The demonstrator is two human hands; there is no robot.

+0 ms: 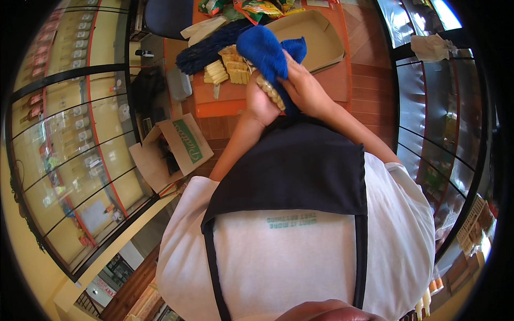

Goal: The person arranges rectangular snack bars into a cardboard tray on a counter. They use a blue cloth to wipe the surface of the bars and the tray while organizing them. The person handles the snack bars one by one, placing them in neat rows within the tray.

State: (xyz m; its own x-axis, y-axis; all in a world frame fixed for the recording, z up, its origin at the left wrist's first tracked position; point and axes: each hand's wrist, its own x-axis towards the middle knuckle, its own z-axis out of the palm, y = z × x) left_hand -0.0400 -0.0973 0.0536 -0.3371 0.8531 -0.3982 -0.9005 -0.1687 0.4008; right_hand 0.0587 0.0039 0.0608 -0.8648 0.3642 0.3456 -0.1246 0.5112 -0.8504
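Note:
My left hand (260, 98) grips a clear plastic pack of pale yellow pieces (271, 93). A blue cloth (263, 48) is bunched in my right hand (307, 88) and lies against the pack, covering part of it. Both hands are close together above the near side of an orange table (223, 109). Left of them, several packs of pale yellow, stick-like food (237, 70) rest on the tabletop. Just behind these packs lies a dark blue fluffy duster (204, 52).
A shallow cardboard tray (317, 36) sits at the table's right, with colourful packets (261, 10) at the far edge. An open cardboard box (176, 146) stands at the lower left. Glass-fronted shelves (80, 132) line the left; another glass cabinet (437, 120) borders the right.

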